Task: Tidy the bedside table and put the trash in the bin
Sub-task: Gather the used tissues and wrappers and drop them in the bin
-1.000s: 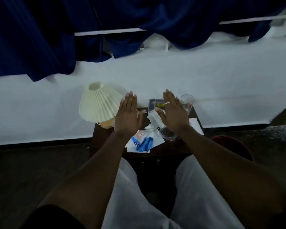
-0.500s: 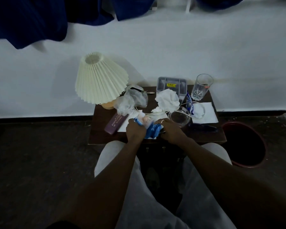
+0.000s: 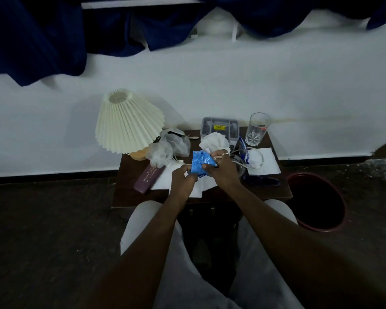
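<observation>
A crumpled blue wrapper (image 3: 200,162) is held just above the dark bedside table (image 3: 129,197). My left hand (image 3: 183,178) grips its lower left edge and my right hand (image 3: 223,169) pinches its right side. Behind it lies a crumpled white tissue (image 3: 213,140). A clear plastic bag (image 3: 169,148) is bunched beside the lamp. A dark red bin (image 3: 316,201) stands open on the floor to the right of the table.
A pleated cream lamp (image 3: 128,123) stands at the back left. A purple case (image 3: 149,178), a grey tray (image 3: 220,127), a drinking glass (image 3: 257,129), a white napkin (image 3: 265,162), a blue-white packet (image 3: 243,150) and a pen (image 3: 263,180) lie around the table.
Both hands came down from flat and raised, took hold of the blue wrapper on the table's front, and have lifted it a little. The view has tilted downward.
</observation>
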